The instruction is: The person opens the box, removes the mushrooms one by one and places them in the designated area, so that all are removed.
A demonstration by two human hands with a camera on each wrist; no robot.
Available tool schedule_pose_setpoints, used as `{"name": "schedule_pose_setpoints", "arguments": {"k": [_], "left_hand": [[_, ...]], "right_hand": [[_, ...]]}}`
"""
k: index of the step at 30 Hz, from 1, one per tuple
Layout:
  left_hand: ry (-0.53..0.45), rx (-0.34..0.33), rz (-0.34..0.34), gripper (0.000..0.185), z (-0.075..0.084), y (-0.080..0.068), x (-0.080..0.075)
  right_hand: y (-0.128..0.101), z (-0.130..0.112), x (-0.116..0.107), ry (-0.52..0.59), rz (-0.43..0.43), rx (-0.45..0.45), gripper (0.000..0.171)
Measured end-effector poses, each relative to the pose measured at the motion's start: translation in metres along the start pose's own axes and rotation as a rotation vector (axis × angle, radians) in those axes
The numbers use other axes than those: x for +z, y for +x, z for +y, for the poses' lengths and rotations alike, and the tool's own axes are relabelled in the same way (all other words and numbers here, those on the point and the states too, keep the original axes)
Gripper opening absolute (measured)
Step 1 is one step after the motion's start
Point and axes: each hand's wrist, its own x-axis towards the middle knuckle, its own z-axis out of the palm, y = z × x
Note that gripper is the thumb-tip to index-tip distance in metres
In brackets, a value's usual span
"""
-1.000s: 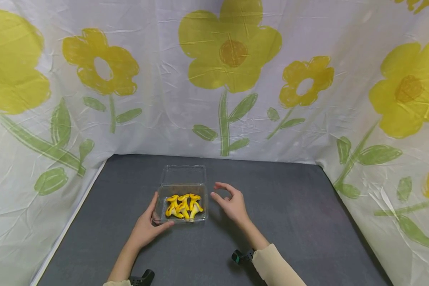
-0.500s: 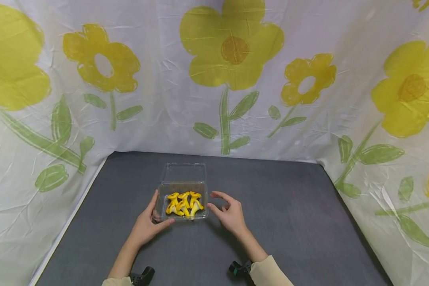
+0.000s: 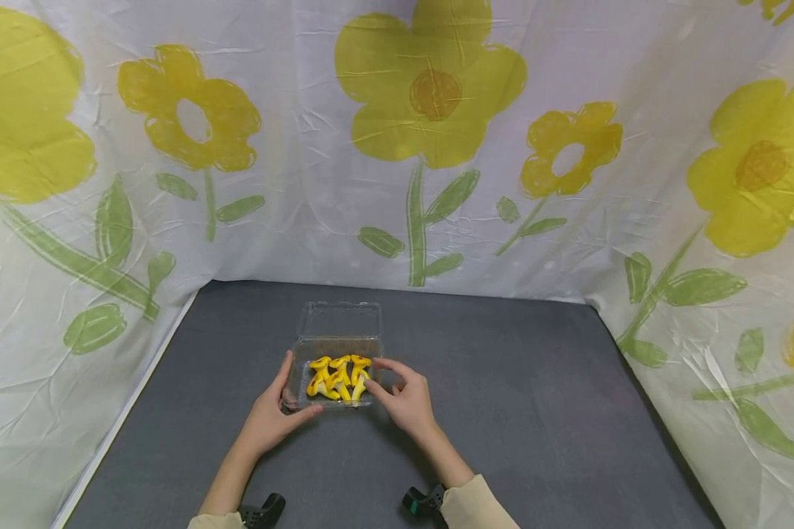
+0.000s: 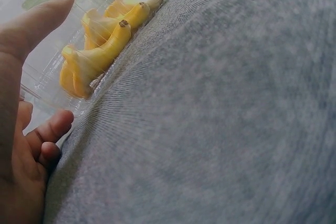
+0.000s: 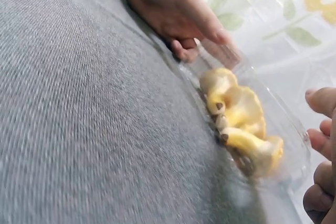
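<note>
A clear plastic clamshell box [image 3: 298,378] sits on the dark table, its hinged lid [image 3: 341,321] folded back. Several yellow mushrooms [image 3: 340,376] with pale stems lie inside it in two rows. My left hand [image 3: 267,420] holds the box's near-left corner, thumb along the front and fingers at the left side. My right hand [image 3: 406,404] reaches over the box's right edge, thumb and forefinger apart, close to the nearest right mushroom. In the right wrist view, the fingers of the right hand [image 5: 325,156] are spread beside the clear wall, with nothing visible between them.
The grey table [image 3: 503,382] stretches right and left of the box. A white curtain [image 3: 304,220] printed with yellow flowers hangs around its back and sides. A black wrist device [image 3: 262,512] sits on each forearm.
My right hand has moved left, from beside the box to over its right edge. The left hand keeps its hold, and the box and mushrooms stay in place.
</note>
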Motion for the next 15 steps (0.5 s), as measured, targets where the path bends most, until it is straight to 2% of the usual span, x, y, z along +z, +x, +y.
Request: {"name": "schedule_pose_setpoints", "arguments": {"k": [3, 9, 15], "left_hand": [[0.006, -0.001, 0.001, 0.122, 0.001, 0.001, 0.0], [0.006, 0.012, 0.006, 0.121, 0.001, 0.0, 0.0], [-0.002, 0.01, 0.006, 0.121, 0.002, -0.001, 0.0]], "right_hand": [[0.001, -0.002, 0.004, -0.045, 0.006, -0.016, 0.039], [0.005, -0.006, 0.009, -0.248, 0.015, -0.063, 0.032], [0.007, -0.013, 0.014, -0.459, 0.059, -0.112, 0.026]]}}
